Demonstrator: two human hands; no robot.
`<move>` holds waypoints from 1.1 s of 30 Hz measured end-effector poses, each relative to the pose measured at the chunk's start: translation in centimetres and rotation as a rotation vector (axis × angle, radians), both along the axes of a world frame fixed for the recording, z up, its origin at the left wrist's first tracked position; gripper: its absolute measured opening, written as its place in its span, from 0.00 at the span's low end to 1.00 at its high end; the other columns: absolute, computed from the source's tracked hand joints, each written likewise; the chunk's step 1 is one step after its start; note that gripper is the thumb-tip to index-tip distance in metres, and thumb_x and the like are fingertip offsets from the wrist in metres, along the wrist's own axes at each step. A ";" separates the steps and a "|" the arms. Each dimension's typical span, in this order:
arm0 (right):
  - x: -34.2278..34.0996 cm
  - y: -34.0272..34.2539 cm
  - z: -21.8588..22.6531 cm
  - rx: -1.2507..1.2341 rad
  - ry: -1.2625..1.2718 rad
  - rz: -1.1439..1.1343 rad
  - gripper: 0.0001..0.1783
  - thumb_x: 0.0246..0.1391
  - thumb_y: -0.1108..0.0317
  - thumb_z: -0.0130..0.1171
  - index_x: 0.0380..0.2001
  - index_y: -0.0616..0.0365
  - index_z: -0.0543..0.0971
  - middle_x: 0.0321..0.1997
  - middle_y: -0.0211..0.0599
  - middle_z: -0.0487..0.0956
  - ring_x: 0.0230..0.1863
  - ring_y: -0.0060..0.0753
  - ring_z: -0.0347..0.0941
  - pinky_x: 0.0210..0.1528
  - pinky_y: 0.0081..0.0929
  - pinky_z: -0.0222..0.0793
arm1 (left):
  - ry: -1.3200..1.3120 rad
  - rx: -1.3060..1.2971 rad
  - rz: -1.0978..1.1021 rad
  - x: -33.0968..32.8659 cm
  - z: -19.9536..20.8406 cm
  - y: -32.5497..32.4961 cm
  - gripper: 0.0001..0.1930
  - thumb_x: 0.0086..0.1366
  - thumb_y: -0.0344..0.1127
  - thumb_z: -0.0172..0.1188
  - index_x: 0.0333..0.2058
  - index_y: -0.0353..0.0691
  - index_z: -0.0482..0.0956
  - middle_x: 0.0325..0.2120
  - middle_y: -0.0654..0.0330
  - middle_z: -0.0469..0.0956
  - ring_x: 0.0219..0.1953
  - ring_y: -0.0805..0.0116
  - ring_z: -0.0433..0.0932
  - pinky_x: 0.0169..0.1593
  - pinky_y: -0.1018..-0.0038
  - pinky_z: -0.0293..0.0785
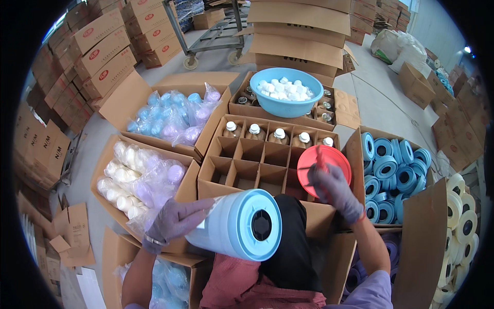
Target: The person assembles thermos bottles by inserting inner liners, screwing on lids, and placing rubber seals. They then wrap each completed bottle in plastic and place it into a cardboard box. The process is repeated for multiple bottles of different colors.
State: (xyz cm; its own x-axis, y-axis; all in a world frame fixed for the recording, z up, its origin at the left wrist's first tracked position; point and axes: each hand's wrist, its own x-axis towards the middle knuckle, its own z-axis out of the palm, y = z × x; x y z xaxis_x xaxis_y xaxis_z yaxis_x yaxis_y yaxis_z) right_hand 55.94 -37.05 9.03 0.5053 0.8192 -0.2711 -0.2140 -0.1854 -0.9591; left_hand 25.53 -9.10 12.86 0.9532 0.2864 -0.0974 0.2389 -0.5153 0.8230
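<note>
In a greyish purple glove, my left hand (177,221) grips the side of a light blue cylindrical container (218,226). The container lies tilted over my lap, its round blue end with a black centre (262,225) turned toward the right. My right hand (334,190), gloved alike, is closed around a narrow red tool (321,158); its kind is blurred. Beneath that hand is a round red dish or lid (337,160), at the right corner of a divided carton (221,184). Brown bottles with white caps (279,135) stand in the carton's far row; its nearer cells show no bottles.
A blue basin (286,108) of white caps rests on another bottle carton behind. Open boxes at left hold bagged blue (175,110), white (123,185) and lilac pieces. Blue rings (386,167) fill a box at right, beside cream rings (463,226). A cart (213,38) stands behind.
</note>
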 end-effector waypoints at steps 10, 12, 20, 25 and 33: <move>-7.2 0.4 4.4 0.462 -1.471 0.735 0.20 0.51 0.60 0.63 0.48 0.49 0.74 0.54 0.37 0.73 0.55 0.46 0.70 0.59 0.45 0.66 | -0.033 -0.029 -0.082 0.6 -0.3 0.6 0.15 0.66 0.33 0.59 0.51 0.38 0.82 0.36 0.63 0.87 0.36 0.83 0.80 0.41 0.80 0.77; -7.6 0.1 5.0 0.385 -1.377 0.820 0.20 0.53 0.60 0.62 0.48 0.50 0.73 0.53 0.38 0.73 0.53 0.45 0.71 0.56 0.44 0.67 | -0.065 -0.009 -0.084 0.3 -0.3 0.1 0.15 0.67 0.33 0.59 0.50 0.38 0.82 0.35 0.62 0.87 0.34 0.82 0.80 0.39 0.80 0.77; -13.1 -2.5 -2.8 -0.217 0.027 0.102 0.13 0.63 0.60 0.55 0.41 0.59 0.73 0.25 0.36 0.72 0.23 0.38 0.70 0.26 0.34 0.67 | -0.275 0.570 0.210 -1.5 -1.3 -8.0 0.13 0.66 0.44 0.60 0.44 0.46 0.85 0.20 0.50 0.78 0.22 0.54 0.81 0.27 0.67 0.76; -14.4 -4.1 -2.2 0.045 -0.151 -0.055 0.15 0.64 0.54 0.55 0.35 0.56 0.72 0.21 0.22 0.67 0.19 0.13 0.61 0.22 0.18 0.57 | -0.223 0.487 0.078 -1.5 0.8 -8.2 0.14 0.66 0.39 0.62 0.45 0.40 0.84 0.26 0.50 0.83 0.25 0.64 0.84 0.34 0.72 0.78; -11.1 -3.7 3.1 0.490 -1.082 0.297 0.14 0.60 0.58 0.59 0.41 0.57 0.75 0.46 0.42 0.76 0.46 0.40 0.75 0.52 0.38 0.72 | -0.146 -0.189 0.137 -2.5 -2.3 -2.3 0.15 0.70 0.35 0.57 0.49 0.32 0.82 0.41 0.60 0.85 0.42 0.77 0.81 0.50 0.78 0.77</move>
State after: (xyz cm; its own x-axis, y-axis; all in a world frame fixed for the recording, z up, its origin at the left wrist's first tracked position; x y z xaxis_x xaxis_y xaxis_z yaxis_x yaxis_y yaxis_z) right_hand 44.81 -40.71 12.17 0.0545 0.8384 0.5423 0.7263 0.3394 -0.5977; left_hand 23.00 -11.41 10.59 0.9145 0.4037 -0.0259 0.1676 -0.3198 0.9325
